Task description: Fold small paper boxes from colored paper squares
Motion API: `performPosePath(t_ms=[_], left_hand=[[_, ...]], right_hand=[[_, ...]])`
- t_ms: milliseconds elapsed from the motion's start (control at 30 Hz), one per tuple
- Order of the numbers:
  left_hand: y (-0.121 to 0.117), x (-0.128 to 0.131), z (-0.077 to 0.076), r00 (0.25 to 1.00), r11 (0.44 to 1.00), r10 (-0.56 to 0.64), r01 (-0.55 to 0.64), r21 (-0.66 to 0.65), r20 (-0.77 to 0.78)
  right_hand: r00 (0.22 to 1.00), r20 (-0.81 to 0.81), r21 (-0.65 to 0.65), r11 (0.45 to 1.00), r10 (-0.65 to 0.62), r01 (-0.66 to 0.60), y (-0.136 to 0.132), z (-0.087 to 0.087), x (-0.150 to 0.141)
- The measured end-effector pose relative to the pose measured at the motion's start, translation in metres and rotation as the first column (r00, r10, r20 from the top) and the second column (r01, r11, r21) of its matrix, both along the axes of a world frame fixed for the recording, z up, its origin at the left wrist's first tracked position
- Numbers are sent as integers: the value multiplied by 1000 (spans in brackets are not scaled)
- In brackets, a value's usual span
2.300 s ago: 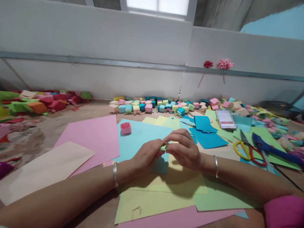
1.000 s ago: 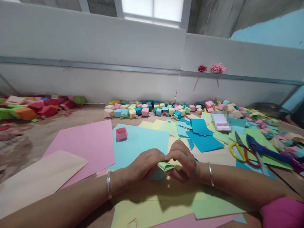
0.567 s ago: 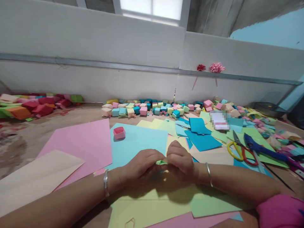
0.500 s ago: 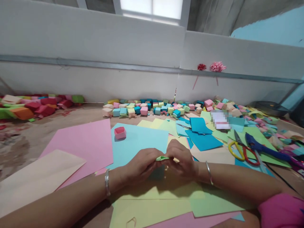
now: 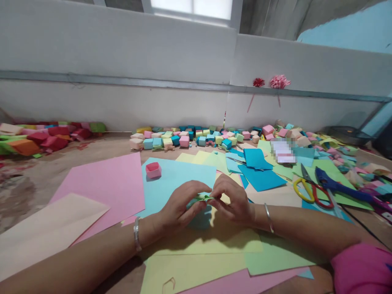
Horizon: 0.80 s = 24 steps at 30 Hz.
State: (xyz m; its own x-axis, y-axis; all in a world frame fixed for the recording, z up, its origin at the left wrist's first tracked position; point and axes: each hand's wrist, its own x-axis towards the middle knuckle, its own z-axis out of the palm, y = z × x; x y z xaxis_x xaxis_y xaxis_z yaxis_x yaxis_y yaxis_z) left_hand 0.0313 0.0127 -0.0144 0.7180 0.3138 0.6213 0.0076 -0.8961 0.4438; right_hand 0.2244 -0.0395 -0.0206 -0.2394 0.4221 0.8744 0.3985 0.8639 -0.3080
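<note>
Between my two hands is a small folded piece of light green paper point(image 5: 202, 197), held above the sheets. My left hand point(image 5: 180, 204) grips its left side between thumb and fingers. The fingertips of my right hand point(image 5: 231, 200) pinch its right end. Much of the green paper is covered by my fingers. Beyond my left hand, a small open pink paper box point(image 5: 153, 170) rests on a light blue sheet point(image 5: 177, 171). Yellow paper point(image 5: 196, 265) lies beneath my hands.
Scissors point(image 5: 312, 192) with yellow and red handles and a blue-handled tool point(image 5: 339, 188) lie at the right. Small folded paper cubes point(image 5: 183, 141) line the wall, with more cubes point(image 5: 55, 141) heaped at left. Pink paper point(image 5: 104, 192) and dark blue paper point(image 5: 261, 177) flank the middle.
My fingers have shifted on the green paper: the left hand's thumb and fingers are spread further apart, and the right hand now pinches the end with its fingertips.
</note>
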Motion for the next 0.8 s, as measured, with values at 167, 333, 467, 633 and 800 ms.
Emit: performPosePath(t_ms=[167, 333, 467, 633, 800], left_hand=[[-4, -2, 4, 981, 982, 108, -131, 138, 164], [-8, -1, 5, 974, 978, 114, -145, 148, 198], [-8, -1, 5, 968, 979, 119, -152, 139, 219], [-8, -2, 6, 969, 985, 94, -123, 117, 229], [-7, -2, 6, 975, 990, 54, -81, 118, 217]], right_hand=[[999, 29, 15, 999, -43, 43, 2, -1, 0], [996, 44, 34, 997, -77, 76, 3, -1, 0], [997, 45, 28, 998, -64, 62, 3, 0, 0], [997, 48, 20, 998, -59, 58, 3, 0, 0], [996, 48, 27, 997, -74, 73, 3, 0, -1]])
